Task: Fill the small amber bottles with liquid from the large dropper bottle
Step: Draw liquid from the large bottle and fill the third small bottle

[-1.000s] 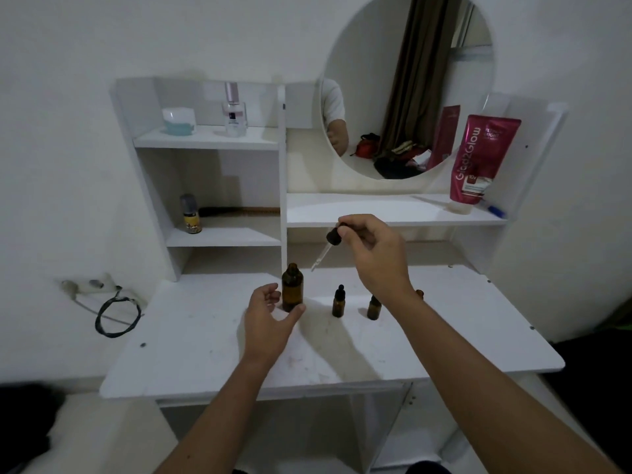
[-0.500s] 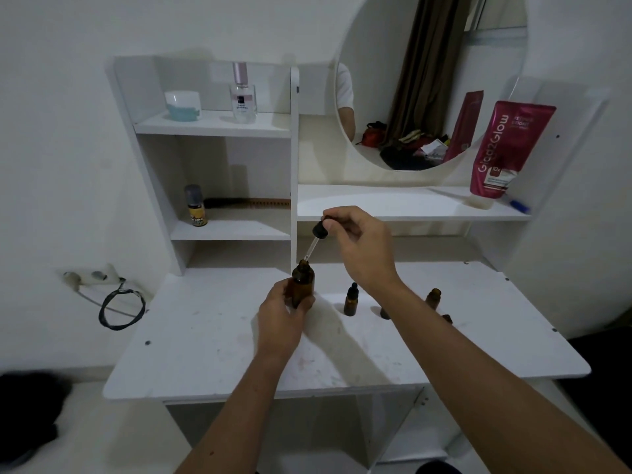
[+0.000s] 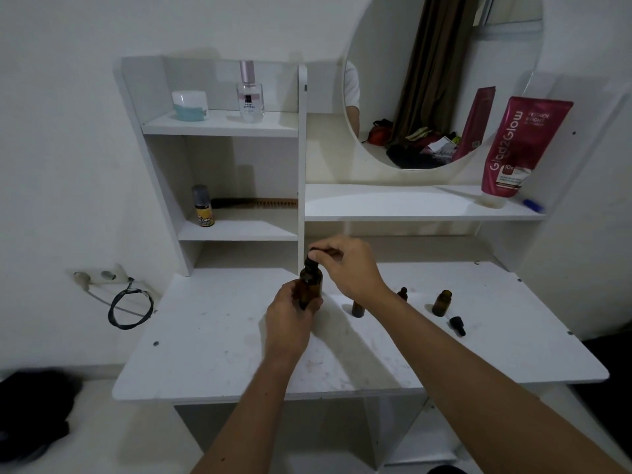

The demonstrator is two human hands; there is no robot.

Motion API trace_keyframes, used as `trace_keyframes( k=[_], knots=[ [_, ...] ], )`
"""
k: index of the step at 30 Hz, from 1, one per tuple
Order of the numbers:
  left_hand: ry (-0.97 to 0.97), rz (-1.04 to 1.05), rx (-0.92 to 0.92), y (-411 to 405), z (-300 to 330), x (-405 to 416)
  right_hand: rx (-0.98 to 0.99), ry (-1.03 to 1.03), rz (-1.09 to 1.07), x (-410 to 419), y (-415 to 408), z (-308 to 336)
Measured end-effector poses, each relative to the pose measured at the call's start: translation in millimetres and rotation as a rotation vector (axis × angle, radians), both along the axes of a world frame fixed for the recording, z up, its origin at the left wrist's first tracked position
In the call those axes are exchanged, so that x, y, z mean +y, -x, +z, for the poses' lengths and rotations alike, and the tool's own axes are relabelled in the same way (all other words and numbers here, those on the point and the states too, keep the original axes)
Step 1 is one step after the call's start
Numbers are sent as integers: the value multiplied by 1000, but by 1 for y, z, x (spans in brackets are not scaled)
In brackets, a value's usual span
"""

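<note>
The large amber dropper bottle [image 3: 311, 285] is lifted a little off the white desk [image 3: 212, 343], gripped around its body by my left hand [image 3: 290, 319]. My right hand [image 3: 345, 268] pinches the black dropper cap [image 3: 313, 256], which sits on the bottle's neck. To the right stand small amber bottles: one [image 3: 357, 308] partly hidden behind my right wrist, one with a black cap [image 3: 403, 294], and an uncapped one [image 3: 442, 303]. A loose small black dropper cap [image 3: 457, 326] lies on the desk beside the uncapped bottle.
White shelves rise behind the desk with a jar [image 3: 189, 106], a perfume bottle [image 3: 250, 94], a small yellow-labelled bottle [image 3: 203, 206] and a comb [image 3: 260, 202]. A red tube [image 3: 519, 145] leans by the round mirror [image 3: 441, 80]. A black cable [image 3: 130, 306] hangs at the left wall.
My right hand lowered the dropper from above into the large bottle's neck. My left hand closed around the bottle and lifted it slightly. The camera view shifted left.
</note>
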State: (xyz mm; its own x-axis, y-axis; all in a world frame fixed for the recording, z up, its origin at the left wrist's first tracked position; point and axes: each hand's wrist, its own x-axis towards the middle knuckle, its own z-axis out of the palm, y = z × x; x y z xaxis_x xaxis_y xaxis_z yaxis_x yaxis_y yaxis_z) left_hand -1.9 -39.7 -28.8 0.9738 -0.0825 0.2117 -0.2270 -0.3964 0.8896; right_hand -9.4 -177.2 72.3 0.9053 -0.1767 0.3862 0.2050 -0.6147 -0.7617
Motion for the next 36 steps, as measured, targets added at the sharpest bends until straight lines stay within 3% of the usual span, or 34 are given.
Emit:
trace_keyframes(
  k=[16, 32, 36],
  knots=[
    [-37, 15, 25, 4, 5, -2, -81, 96, -8, 3, 3, -7],
    [22, 118, -15, 27, 0, 5, -330, -2, -31, -14, 34, 48],
    [67, 48, -23, 55, -6, -6, -340, -12, -64, -36, 58, 48]
  ],
)
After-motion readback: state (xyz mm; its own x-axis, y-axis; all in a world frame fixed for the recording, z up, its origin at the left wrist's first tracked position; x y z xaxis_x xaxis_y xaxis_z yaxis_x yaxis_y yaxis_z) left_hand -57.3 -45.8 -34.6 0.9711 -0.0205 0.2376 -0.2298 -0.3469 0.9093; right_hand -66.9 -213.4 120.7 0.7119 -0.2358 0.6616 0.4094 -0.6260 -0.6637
